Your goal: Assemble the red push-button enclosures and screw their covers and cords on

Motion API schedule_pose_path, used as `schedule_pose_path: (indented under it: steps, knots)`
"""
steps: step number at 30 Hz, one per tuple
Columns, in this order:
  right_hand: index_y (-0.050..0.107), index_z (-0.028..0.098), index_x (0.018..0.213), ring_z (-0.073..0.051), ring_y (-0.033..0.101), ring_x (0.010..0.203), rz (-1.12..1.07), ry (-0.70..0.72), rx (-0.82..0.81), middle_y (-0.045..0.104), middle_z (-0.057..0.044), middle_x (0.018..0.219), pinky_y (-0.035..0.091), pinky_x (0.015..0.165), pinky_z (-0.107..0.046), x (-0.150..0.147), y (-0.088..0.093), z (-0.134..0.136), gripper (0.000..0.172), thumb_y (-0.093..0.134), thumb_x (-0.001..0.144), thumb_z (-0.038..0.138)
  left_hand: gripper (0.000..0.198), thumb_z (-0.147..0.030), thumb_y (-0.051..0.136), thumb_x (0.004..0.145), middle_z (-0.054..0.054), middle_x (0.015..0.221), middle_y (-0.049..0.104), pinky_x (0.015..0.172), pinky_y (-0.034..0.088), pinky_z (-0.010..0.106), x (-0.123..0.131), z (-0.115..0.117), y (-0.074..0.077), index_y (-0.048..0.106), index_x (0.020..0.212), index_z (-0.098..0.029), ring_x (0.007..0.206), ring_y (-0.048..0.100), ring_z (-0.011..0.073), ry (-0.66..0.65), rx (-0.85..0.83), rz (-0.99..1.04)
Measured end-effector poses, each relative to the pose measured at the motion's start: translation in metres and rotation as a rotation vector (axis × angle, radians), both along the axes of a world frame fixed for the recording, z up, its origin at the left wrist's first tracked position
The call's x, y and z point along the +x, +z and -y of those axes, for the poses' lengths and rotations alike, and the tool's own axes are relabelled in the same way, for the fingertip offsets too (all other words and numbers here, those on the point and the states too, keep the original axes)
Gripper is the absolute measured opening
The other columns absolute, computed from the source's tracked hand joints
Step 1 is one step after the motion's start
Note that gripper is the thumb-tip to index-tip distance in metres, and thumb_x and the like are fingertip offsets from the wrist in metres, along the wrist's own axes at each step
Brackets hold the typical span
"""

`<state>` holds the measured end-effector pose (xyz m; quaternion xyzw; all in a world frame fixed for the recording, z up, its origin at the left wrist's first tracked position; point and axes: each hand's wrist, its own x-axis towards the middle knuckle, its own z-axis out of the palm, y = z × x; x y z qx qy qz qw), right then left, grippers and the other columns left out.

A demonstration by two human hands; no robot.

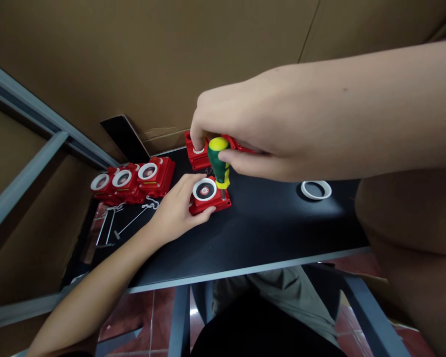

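My left hand [174, 213] is closed around a small red box [220, 201] on the black tabletop, fingers behind it and thumb along its front edge. A white ring [199, 198] surrounds a dark round window on the box's top. A screwdriver [217, 166] with a green and yellow handle is gripped in my right hand [245, 131]. It stands nearly upright, its metal shaft down at the right corner of the box. Whether its tip sits in a screw I cannot tell. Part of another red box [198, 159] shows behind, under my right fingers.
Three similar red boxes [156, 183] stand in a row at the left. Before them lie thin metal rods [132, 222] with white cords. A loose white ring [329, 190] lies to the right. A black flat panel [125, 139] leans on the cardboard wall [152, 59]. A metal frame [40, 119] borders the left.
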<state>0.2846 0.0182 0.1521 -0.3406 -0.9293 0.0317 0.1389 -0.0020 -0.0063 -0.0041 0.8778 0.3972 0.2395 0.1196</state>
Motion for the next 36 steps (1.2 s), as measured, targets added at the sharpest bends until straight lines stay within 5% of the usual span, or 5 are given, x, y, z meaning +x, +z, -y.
schedule_pose_path:
  steps: [5,12,23,29,36]
  knots:
    - [0.078,0.018,0.120,-0.012,0.063,0.100,0.169,0.068,0.028,0.076,0.001,0.110,0.050,0.083,-0.029,-0.009,0.012,0.010,0.049,0.041,0.118,0.051,0.061,-0.044,0.076,0.103,0.017,0.148,0.071,0.118,0.063,0.050,0.001,0.000,0.001,0.055,0.153,-0.018,0.134,0.074,0.0347,0.019,-0.025,-0.009]
    - [0.075,0.021,0.119,-0.008,0.055,0.083,0.064,0.200,0.075,0.069,0.003,0.099,0.041,0.078,-0.030,0.011,0.007,-0.008,0.023,0.057,0.113,0.033,0.062,-0.045,0.077,0.101,0.016,0.148,0.070,0.120,0.062,0.053,0.001,0.002,0.003,0.055,0.154,-0.021,0.134,0.074,0.0358,0.044,-0.047,-0.031]
    - [0.081,0.012,0.124,-0.004,0.055,0.086,0.139,0.064,0.034,0.075,0.007,0.100,0.032,0.075,-0.031,0.017,0.007,-0.018,0.051,0.064,0.107,0.058,0.060,-0.043,0.076,0.103,0.018,0.147,0.070,0.121,0.062,0.051,0.000,0.001,0.002,0.056,0.154,-0.017,0.135,0.074,0.0352,0.012,-0.024,-0.013]
    - [0.081,0.021,0.112,-0.005,0.045,0.067,0.125,0.182,0.146,0.072,0.005,0.090,0.029,0.062,-0.030,0.015,0.009,-0.019,0.025,0.074,0.107,0.045,0.061,-0.045,0.076,0.102,0.017,0.148,0.071,0.120,0.062,0.051,-0.001,0.002,0.003,0.055,0.154,-0.019,0.135,0.074,0.0355,0.026,-0.035,-0.021]
    - [0.075,0.020,0.097,-0.010,0.041,0.063,0.281,0.012,0.291,0.065,0.001,0.079,0.027,0.062,-0.033,-0.003,0.008,-0.008,0.054,0.058,0.111,0.070,0.062,-0.046,0.076,0.102,0.018,0.150,0.070,0.121,0.062,0.054,-0.001,0.001,0.001,0.055,0.154,-0.019,0.137,0.073,0.0368,0.031,-0.036,-0.026]
